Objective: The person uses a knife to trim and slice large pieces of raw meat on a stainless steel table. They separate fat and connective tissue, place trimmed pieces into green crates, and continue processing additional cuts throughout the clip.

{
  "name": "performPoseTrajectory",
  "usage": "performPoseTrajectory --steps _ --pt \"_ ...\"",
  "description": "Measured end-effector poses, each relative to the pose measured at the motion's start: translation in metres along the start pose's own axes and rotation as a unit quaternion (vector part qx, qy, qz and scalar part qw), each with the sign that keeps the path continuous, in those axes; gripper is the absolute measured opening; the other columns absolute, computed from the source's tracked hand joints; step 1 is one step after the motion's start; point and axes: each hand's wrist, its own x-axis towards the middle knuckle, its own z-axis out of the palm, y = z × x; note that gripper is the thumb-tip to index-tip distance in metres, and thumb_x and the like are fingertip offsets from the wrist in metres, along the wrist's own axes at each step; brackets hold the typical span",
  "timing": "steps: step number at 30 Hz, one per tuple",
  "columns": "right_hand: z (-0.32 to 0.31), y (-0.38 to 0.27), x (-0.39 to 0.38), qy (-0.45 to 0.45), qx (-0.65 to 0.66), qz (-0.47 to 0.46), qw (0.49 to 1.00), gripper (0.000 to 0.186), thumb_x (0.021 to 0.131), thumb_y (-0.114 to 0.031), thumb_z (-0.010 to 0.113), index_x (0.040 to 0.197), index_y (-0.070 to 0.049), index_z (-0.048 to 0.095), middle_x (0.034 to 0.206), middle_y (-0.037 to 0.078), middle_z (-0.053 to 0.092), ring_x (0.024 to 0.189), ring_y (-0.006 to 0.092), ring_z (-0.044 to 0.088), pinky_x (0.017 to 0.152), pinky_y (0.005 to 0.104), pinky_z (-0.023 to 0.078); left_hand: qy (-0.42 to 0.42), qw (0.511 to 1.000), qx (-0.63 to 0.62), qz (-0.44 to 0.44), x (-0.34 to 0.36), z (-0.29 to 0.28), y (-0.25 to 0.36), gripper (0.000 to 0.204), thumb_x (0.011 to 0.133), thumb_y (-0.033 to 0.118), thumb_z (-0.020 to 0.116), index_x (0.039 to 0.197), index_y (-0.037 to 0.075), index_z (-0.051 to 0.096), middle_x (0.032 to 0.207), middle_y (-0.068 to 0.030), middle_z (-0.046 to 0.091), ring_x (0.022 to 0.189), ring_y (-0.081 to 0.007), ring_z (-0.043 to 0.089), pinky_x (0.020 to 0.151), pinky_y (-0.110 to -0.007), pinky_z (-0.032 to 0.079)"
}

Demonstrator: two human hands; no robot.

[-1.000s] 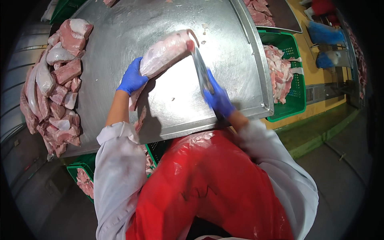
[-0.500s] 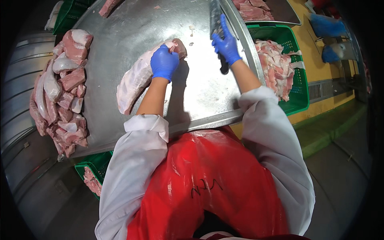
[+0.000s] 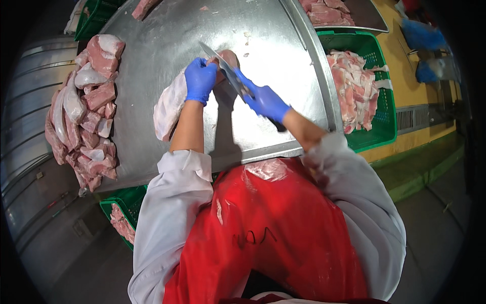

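Note:
A long piece of raw meat (image 3: 168,108) with a pale, fatty surface lies slantwise on the metal table (image 3: 273,106). Closed on its far end is my left hand (image 3: 200,80), in a blue glove. My right hand (image 3: 267,103), gloved in blue too, grips a large knife (image 3: 226,71) by its dark handle. The blade reaches up and left across the meat's far end, close to my left fingers. Whether its edge touches the meat I cannot tell.
Many meat pieces (image 3: 83,114) are heaped along the table's left edge. A green crate (image 3: 387,109) of meat strips stands at the right, below a metal tray (image 3: 372,15) of meat. Another green crate (image 3: 136,197) sits under the table's near left corner.
My right hand has brought the knife from the table's right side leftward to the meat's far end, turning the blade to slant up and left. My left hand keeps its hold.

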Motion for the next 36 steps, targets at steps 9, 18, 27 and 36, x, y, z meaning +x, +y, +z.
performPoseTrajectory --steps 9,18,27,36 --pt "0.007 -0.022 0.017 -0.068 0.074 0.053 0.993 0.075 0.097 -0.018 0.046 0.158 -0.035 0.005 0.1 0.022 0.065 0.063 0.0247 0.065 0.064 0.0369 0.057 -0.103 0.992 -0.067 -0.016 0.036 -0.042 0.023 0.015 0.084 0.012 0.066 0.075 -0.001 0.067 0.067 -0.0056 0.064 0.059 -0.0118 0.057 0.059 -0.026 0.046" --pt "0.023 -0.017 0.042 -0.074 0.065 0.03 0.995 0.075 0.095 -0.02 0.045 0.159 -0.024 0.007 0.091 0.017 0.068 0.062 0.0247 0.067 0.065 0.0373 0.057 -0.133 0.987 -0.073 -0.044 0.062 -0.069 0.055 0.015 0.084 0.014 0.067 0.079 0.0 0.068 0.072 -0.0053 0.066 0.063 -0.01 0.058 0.06 -0.023 0.045" --pt "0.053 -0.018 0.107 -0.029 0.143 0.01 0.989 0.077 0.092 -0.016 0.051 0.159 -0.023 0.013 0.071 0.01 0.065 0.054 0.0175 0.062 0.054 0.0315 0.055 -0.137 0.986 -0.096 -0.003 0.076 -0.072 0.064 0.017 0.078 0.013 0.06 0.071 0.001 0.069 0.068 -0.0104 0.066 0.062 -0.0181 0.062 0.054 -0.034 0.046" --pt "0.072 -0.046 0.13 0.011 0.157 0.022 0.987 0.072 0.094 -0.013 0.051 0.158 -0.019 0.017 0.074 0.013 0.067 0.054 0.0201 0.063 0.054 0.033 0.055 -0.122 0.989 -0.068 0.045 0.068 -0.089 0.092 0.017 0.078 0.013 0.062 0.069 0.001 0.069 0.062 -0.0105 0.064 0.055 -0.0164 0.059 0.05 -0.032 0.045"
